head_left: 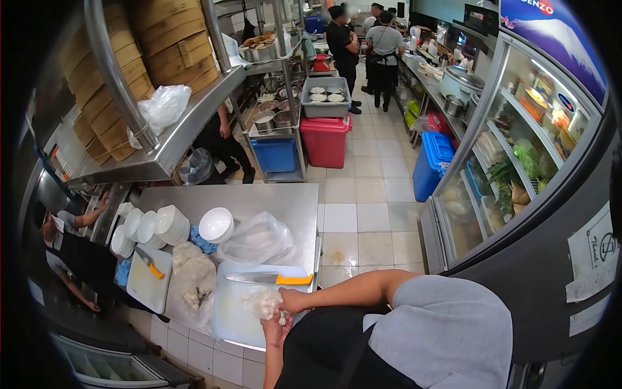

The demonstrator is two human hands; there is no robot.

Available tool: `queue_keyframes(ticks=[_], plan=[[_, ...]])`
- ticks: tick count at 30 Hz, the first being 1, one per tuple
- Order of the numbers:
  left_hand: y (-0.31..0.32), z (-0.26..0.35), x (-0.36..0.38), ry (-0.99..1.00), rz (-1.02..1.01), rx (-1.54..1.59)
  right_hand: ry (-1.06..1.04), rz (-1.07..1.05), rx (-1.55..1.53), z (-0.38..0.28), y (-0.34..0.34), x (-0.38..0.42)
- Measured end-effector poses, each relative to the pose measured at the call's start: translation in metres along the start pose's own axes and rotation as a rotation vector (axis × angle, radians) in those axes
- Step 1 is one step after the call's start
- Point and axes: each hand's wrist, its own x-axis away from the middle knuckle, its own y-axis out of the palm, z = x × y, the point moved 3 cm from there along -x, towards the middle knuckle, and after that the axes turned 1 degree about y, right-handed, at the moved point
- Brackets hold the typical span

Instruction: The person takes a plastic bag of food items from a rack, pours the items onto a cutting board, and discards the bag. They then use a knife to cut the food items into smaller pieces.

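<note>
A clear plastic bag with pale, lumpy food is held over the near right part of a white cutting board. My left hand grips the bag's near edge, its fingers closed. On the bag's right side is my right hand, also closed on the plastic. Just beyond both hands, a knife with an orange handle lies across the board, blade pointing left. Left of the board, a larger plastic bag of similar pale food rests on the steel table.
A second board with another orange-handled knife lies at left. Stacked white bowls, a single stack of bowls and an empty-looking clear bag stand behind. A co-worker is at the table's left. A glass-door fridge stands right.
</note>
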Motion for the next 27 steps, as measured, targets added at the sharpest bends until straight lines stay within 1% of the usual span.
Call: queue_keyframes(ticks=[1,2,4,5,7,8,10,11,12,13,14,15,16,17,18,19,20,21,22,23,25,26,27], plan=[[-0.007,-0.002,-0.004,0.022,-0.01,-0.019,-0.116,0.107,0.107,0.012,0.01,-0.014],[-0.005,0.0,0.002,0.023,-0.003,-0.011,-0.118,0.097,0.111,0.013,0.012,-0.013],[-0.004,0.006,0.012,0.068,0.186,0.023,-0.163,0.165,0.08,0.015,0.009,-0.01],[-0.006,0.005,0.016,0.07,0.201,0.039,-0.168,0.145,0.087,0.004,0.002,0.003],[-0.011,0.004,0.022,0.16,0.341,-0.038,0.001,0.069,-0.221,-0.022,-0.023,0.039],[-0.008,0.005,0.031,0.181,0.348,-0.075,-0.015,0.055,-0.232,-0.021,-0.023,0.037],[-0.021,-0.014,0.027,0.395,0.322,-0.161,-0.105,0.088,-0.155,-0.011,-0.018,0.031],[-0.02,-0.019,0.03,0.481,0.298,-0.215,-0.24,0.241,0.024,-0.002,-0.014,0.029],[-0.023,-0.025,0.033,0.555,0.293,-0.27,-0.41,0.366,0.072,0.006,-0.007,0.026],[-0.044,-0.034,0.028,0.878,0.444,-0.825,-0.236,0.222,0.032,-0.003,-0.014,0.035],[-0.034,-0.031,0.05,0.832,0.465,-0.788,-0.189,0.188,-0.045,-0.007,-0.017,0.042],[-0.014,-0.02,0.07,0.797,0.476,-0.748,-0.254,0.173,-0.064,-0.016,-0.025,0.052],[-0.014,-0.019,0.076,0.738,0.51,-0.778,-0.171,0.134,-0.056,-0.013,-0.026,0.052],[-0.012,-0.019,0.077,0.683,0.522,-0.807,-0.194,0.134,0.065,-0.017,-0.032,0.055],[-0.01,-0.018,0.082,0.643,0.541,-0.788,-0.125,0.124,-0.109,-0.02,-0.034,0.061],[-0.006,-0.012,0.082,0.683,0.512,-0.812,-0.038,0.122,-0.144,-0.034,-0.04,0.069],[-0.005,-0.011,0.086,0.722,0.485,-0.842,-0.109,0.167,-0.106,-0.024,-0.036,0.067],[-0.01,-0.008,0.083,0.702,0.509,-0.831,-0.188,0.213,-0.071,-0.016,-0.034,0.06],[-0.011,-0.001,0.078,0.711,0.514,-0.962,-0.216,0.176,0.031,-0.026,-0.037,0.063],[-0.012,0.005,0.074,0.728,0.511,-1.096,-0.224,0.163,0.034,-0.027,-0.035,0.062],[-0.008,0.011,0.067,0.758,0.56,-1.065,-0.317,0.238,0.232,-0.039,-0.037,0.062],[-0.005,0.014,0.063,0.752,0.553,-0.942,-0.178,0.184,0.199,-0.044,-0.038,0.06],[-0.002,0.017,0.061,0.747,0.55,-0.822,-0.19,0.18,0.2,-0.05,-0.038,0.06]])
